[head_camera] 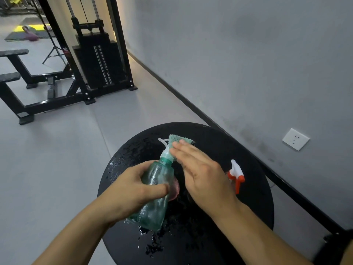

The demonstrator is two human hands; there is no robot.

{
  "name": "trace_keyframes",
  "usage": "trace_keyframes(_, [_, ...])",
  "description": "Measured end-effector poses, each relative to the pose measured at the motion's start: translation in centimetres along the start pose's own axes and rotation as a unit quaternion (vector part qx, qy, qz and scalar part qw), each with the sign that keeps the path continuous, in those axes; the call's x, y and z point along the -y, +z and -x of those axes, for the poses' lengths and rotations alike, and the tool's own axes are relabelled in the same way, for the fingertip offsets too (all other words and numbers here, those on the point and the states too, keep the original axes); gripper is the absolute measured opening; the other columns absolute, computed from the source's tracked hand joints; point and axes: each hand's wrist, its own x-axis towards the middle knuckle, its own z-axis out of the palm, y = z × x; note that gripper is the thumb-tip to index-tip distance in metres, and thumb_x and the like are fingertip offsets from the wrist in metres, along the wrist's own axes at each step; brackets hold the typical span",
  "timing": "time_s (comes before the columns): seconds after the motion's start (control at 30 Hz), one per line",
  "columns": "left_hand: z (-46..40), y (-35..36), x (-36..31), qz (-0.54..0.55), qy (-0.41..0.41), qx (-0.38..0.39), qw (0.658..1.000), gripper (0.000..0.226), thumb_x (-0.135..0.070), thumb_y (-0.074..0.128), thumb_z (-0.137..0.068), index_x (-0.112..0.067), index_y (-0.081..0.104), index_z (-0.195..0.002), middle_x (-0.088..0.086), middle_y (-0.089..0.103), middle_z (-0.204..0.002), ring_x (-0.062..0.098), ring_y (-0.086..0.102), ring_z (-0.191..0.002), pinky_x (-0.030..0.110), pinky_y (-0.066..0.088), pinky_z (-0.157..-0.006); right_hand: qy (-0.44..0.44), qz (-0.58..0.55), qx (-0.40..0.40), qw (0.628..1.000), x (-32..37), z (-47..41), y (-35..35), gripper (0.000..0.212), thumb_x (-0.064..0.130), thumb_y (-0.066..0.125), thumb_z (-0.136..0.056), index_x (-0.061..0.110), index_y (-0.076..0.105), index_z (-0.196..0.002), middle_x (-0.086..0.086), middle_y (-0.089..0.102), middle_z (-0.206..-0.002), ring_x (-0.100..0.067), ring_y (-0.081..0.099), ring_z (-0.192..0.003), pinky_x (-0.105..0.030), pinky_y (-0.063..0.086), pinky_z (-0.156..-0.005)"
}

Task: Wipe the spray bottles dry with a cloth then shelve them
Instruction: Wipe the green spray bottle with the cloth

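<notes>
You're mid-wipe at lower centre: your left hand (133, 185) grips the green bottle (154, 190), your right hand (200, 169), fingers straight, presses the cloth (176, 139) against its nozzle. Next, work down the wet body.

This is a gym. A black cable machine with a weight stack (101, 64) stands against the grey wall (248, 54), a padded bench frame (28, 79) sits beside it, and exercise mats (28, 34) lie on the pale floor (57, 159) farther back near a tripod (54, 54).
</notes>
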Motion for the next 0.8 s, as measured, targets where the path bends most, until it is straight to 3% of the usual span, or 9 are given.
trace_keyframes(0.13, [-0.1, 0.0, -0.3, -0.005, -0.001, 0.008, 1.0, 0.039, -0.028, 0.084, -0.069, -0.03, 0.077, -0.108, 0.008, 0.081, -0.1, 0.034, 0.079, -0.089, 0.046, 0.065, -0.085, 0.027, -0.011, -0.041, 0.999, -0.3, -0.3, -0.2, 0.044, -0.002, 0.057, -0.097, 0.015, 0.061, -0.137, 0.004, 0.056, -0.144, -0.002, 0.041, -0.14, -0.025, 0.035, -0.116])
trace_keyframes(0.27, [0.0, 0.3, -0.2, -0.022, -0.01, 0.007, 1.0, 0.039, -0.034, 0.083, -0.063, -0.032, 0.076, -0.101, 0.007, 0.081, -0.095, 0.025, 0.078, -0.084, 0.048, 0.062, -0.086, 0.007, -0.016, 0.016, 1.0, 0.4, 0.1, 0.4, 0.044, -0.001, 0.055, -0.099, 0.017, 0.059, -0.139, 0.007, 0.055, -0.145, 0.0, 0.038, -0.141, -0.023, 0.033, -0.117])
trace_keyframes(0.47, [0.0, 0.0, -0.3, -0.028, 0.0, 0.013, 1.0, 0.049, -0.037, 0.084, -0.061, -0.031, 0.077, -0.109, 0.008, 0.081, -0.099, 0.039, 0.077, -0.093, 0.054, 0.063, -0.09, 0.039, -0.014, -0.024, 0.999, -0.7, -0.4, -0.6, 0.044, -0.001, 0.055, -0.097, 0.018, 0.062, -0.136, 0.007, 0.057, -0.143, 0.0, 0.042, -0.138, -0.023, 0.035, -0.115])
trace_keyframes(0.63, [0.0, 0.2, 0.2, -0.036, -0.005, 0.007, 0.999, 0.047, -0.039, 0.085, -0.061, -0.034, 0.076, -0.107, 0.008, 0.08, -0.097, 0.035, 0.078, -0.091, 0.051, 0.064, -0.088, -0.007, -0.004, 0.031, 0.999, 0.1, 0.1, 0.0, 0.047, -0.005, 0.056, -0.096, 0.017, 0.061, -0.137, 0.007, 0.057, -0.143, 0.0, 0.04, -0.14, -0.024, 0.035, -0.116])
trace_keyframes(0.8, [-0.2, -0.4, 0.3, -0.021, 0.002, -0.006, 1.0, 0.041, -0.028, 0.082, -0.065, -0.041, 0.077, -0.105, 0.01, 0.081, -0.099, 0.036, 0.079, -0.086, 0.05, 0.065, -0.083, 0.034, 0.005, -0.02, 0.999, -0.7, -0.4, -0.4, 0.043, -0.002, 0.054, -0.097, 0.015, 0.062, -0.135, 0.004, 0.058, -0.142, -0.004, 0.043, -0.139, -0.024, 0.034, -0.116])
